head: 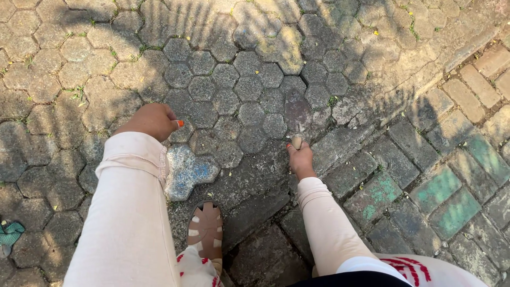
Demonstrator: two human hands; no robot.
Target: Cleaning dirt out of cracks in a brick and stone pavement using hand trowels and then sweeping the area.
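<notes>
Nearest item: a brown strapped sandal point(205, 229) on a foot, planted on the dark paving at the near edge, between the two pale pink sleeves.
Right hand point(300, 159): extended downward, grip pinched on a small pale stub-shaped object point(297, 141), possibly chalk or a stone; its kind cannot be told.
Held object: at the fingertips of the right hand, its tip touching or just above a dark paver, near the centre of the scene.
Key relation: the object projects away from the right hand toward the far side, its long axis roughly in line with the forearm; the right hand is the one on it, the left well apart to the left.
Left hand point(153, 120): curled loosely into a soft fist, holding nothing visible, one orange-painted nail showing.
Paving point(249, 90): hexagonal concrete blocks, rough and weathered, grey in shade, tan in sun; weeds in the joints.
Marked paver point(187, 171): irregular block with faded blue and white colour, just beside the left sleeve.
Right-side bricks point(439, 190): rectangular, some with worn green paint.
Far-left item: a green object point(9, 233), partly cut off, unidentified.
</notes>
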